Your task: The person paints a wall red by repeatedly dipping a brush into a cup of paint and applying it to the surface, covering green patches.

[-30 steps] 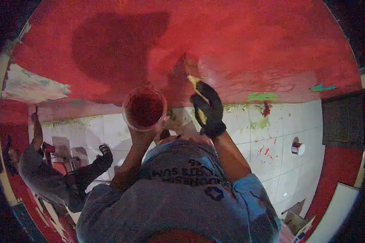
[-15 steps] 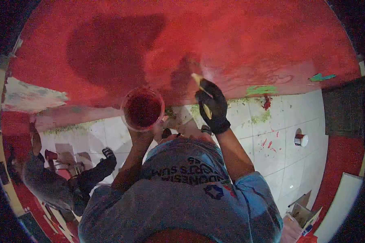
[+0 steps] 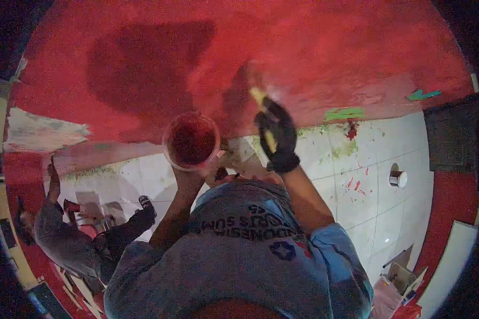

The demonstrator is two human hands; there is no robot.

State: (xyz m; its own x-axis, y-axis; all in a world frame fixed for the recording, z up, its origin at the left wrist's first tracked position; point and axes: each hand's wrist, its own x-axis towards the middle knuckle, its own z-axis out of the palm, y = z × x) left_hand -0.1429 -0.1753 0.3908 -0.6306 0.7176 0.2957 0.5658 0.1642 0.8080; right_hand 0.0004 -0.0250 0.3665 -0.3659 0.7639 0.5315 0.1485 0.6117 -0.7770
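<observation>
My left hand (image 3: 188, 177) holds up a clear round tub (image 3: 216, 150) of dark red paint, its fingers mostly hidden beneath the tub. In my right hand (image 3: 278, 135), which wears a black glove, is a paintbrush (image 3: 258, 95) with a pale handle. The brush head is blurred and lies over the red wall (image 3: 324, 48), where it seems to touch the surface. Around the brush the red coat looks streaky, with paler patches. Shadows of the tub and my hand fall on the wall.
Another person (image 3: 72, 239) is at the left, one arm raised towards the wall. A small can (image 3: 398, 178) stands on the tiled floor (image 3: 367, 212), which has red and green paint spots. Panels and boxes (image 3: 402, 282) lie at the lower right.
My right hand and brush have shifted slightly, with the brush head blurred at the wall. The tub has moved a little to the right. The other person's arm shows more clearly.
</observation>
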